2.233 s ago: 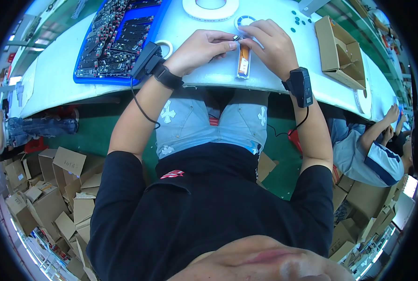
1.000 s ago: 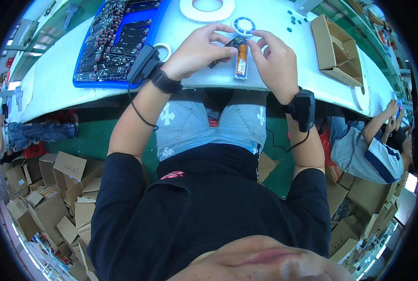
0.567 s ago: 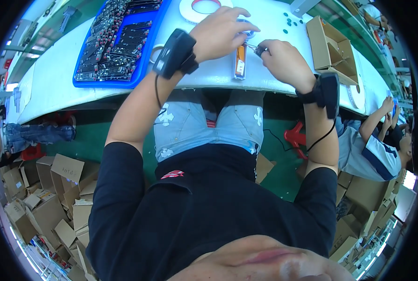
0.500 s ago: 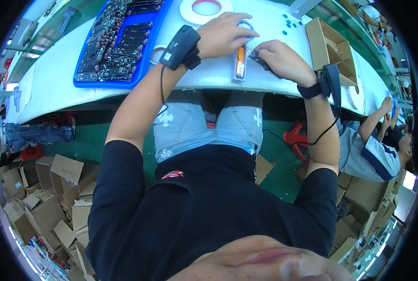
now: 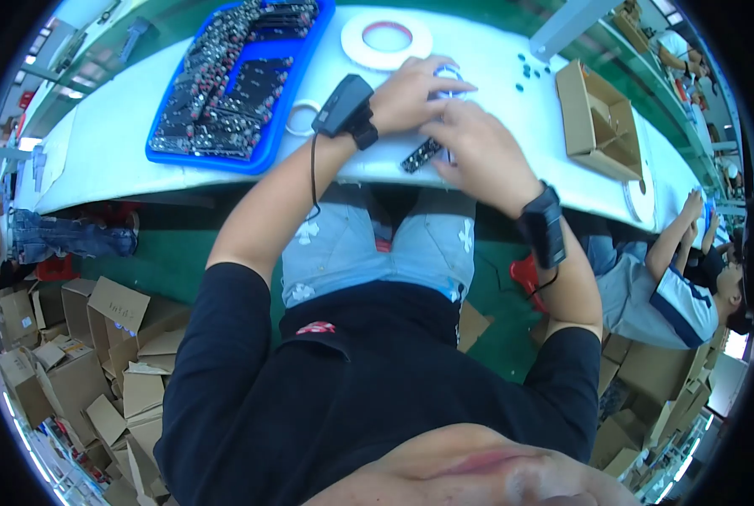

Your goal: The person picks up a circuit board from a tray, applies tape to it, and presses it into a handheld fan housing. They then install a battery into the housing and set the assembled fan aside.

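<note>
My right hand [image 5: 482, 148] pinches a narrow black circuit board [image 5: 421, 156] near the table's front edge, the board slanting down to the left. My left hand [image 5: 409, 94] is palm-down just beyond it, fingers stretched and apart over a small pale ring [image 5: 449, 80], perhaps a tape roll. Its thumb meets the fingers of my right hand. Whatever lies under the two hands is mostly hidden. To the left, a blue tray [image 5: 269, 143] holds many similar black boards in rows and heaps.
A large white tape roll [image 5: 351, 44] lies beyond my left hand, a smaller roll [image 5: 294, 120] beside the tray. Right of them are small dark green discs [image 5: 524, 72], an open cardboard box [image 5: 575, 118] and another white roll [image 5: 643, 202]. A co-worker [image 5: 672, 295] sits at right.
My right hand has moved left with the circuit board, bringing it over the clear holder with the orange piece, which is now covered. The view has shifted slightly.
</note>
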Demonstrator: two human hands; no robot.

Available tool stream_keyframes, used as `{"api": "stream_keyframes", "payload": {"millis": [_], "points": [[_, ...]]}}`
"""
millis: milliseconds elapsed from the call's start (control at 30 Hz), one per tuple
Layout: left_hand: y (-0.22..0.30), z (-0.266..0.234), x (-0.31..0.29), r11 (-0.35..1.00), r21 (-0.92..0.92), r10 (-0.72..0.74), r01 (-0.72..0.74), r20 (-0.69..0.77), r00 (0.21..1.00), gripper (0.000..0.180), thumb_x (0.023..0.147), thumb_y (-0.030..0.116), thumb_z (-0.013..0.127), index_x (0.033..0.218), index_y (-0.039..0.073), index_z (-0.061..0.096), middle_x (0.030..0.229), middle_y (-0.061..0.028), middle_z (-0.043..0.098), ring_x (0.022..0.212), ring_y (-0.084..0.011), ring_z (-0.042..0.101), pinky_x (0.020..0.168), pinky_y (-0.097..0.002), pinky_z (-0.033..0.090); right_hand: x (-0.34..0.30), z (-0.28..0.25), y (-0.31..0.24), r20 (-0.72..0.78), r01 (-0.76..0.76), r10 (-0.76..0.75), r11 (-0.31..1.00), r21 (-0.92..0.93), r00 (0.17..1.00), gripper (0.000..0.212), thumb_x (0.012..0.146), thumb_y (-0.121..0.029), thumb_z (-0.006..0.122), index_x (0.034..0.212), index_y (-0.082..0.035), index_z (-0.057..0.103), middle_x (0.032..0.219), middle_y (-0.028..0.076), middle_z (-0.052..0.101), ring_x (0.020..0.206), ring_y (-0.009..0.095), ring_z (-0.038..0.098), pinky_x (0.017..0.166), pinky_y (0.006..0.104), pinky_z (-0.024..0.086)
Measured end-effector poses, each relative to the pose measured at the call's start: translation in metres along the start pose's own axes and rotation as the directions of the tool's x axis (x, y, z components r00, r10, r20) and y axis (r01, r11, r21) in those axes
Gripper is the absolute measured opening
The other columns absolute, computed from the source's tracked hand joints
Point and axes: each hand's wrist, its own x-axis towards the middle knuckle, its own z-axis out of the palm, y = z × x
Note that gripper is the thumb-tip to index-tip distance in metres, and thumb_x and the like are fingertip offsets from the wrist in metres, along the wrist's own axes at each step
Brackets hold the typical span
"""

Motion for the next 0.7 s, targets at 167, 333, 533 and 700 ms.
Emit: {"api": "stream_keyframes", "payload": {"millis": [167, 333, 533, 700], "points": [[0.007, -0.008, -0.002, 0.984, -0.151, -0.069, 0.094, 0.159, 0.985, 0.039, 0.096, 0.022, 0.054, 0.134, 0.024, 0.063, 0.144, -0.0152, 0.047, 0.13, -0.037, 0.042, 0.111, -0.046, 0.034, 0.006, 0.004, -0.005, 0.168, -0.032, 0.068, 0.978, -0.208, 0.983, 0.023, 0.074, -0.011, 0.074, 0.096, -0.006, 0.071, 0.097, 0.011, 0.064, 0.085, 0.027, 0.062, 0.076, 0.0372, 0.05], [-0.007, -0.012, -0.006, 0.985, -0.157, -0.043, 0.073, 0.186, 0.982, 0.042, 0.096, 0.019, 0.05, 0.136, 0.025, 0.06, 0.149, -0.0149, 0.042, 0.133, -0.0368, 0.04, 0.113, -0.0463, 0.032, 0.014, -0.008, 0.013, 0.049, -0.418, 0.423, 0.858, 0.297, 0.905, 0.02, 0.084, -0.016, 0.074, 0.101, -0.006, 0.071, 0.08, 0.009, 0.066, 0.066, 0.018, 0.06, 0.062, 0.029, 0.048], [-0.002, -0.006, -0.008, 0.992, -0.117, -0.037, 0.049, 0.106, 0.994, 0.043, 0.095, 0.021, 0.05, 0.137, 0.027, 0.06, 0.151, -0.0144, 0.04, 0.137, -0.0372, 0.036, 0.115, -0.0465, 0.032, -0.019, -0.009, 0.068, 0.222, -0.535, 0.731, 0.225, 0.814, 0.645, 0.027, 0.091, -0.018, 0.071, 0.114, -0.004, 0.067, 0.083, 0.006, 0.07, 0.067, 0.008, 0.06, 0.059, 0.0192, 0.046], [0.007, -0.005, -0.013, 0.998, -0.028, -0.058, 0.061, 0.093, 0.994, 0.044, 0.092, 0.032, 0.057, 0.137, 0.03, 0.06, 0.152, -0.0149, 0.039, 0.14, -0.0371, 0.035, 0.113, -0.0469, 0.036, -0.034, -0.023, 0.061, 0.338, -0.554, 0.718, 0.079, 0.829, 0.608, 0.029, 0.091, -0.019, 0.071, 0.114, -0.002, 0.067, 0.087, 0.004, 0.07, 0.07, 0.007, 0.062, 0.06, 0.0153, 0.044]]}}
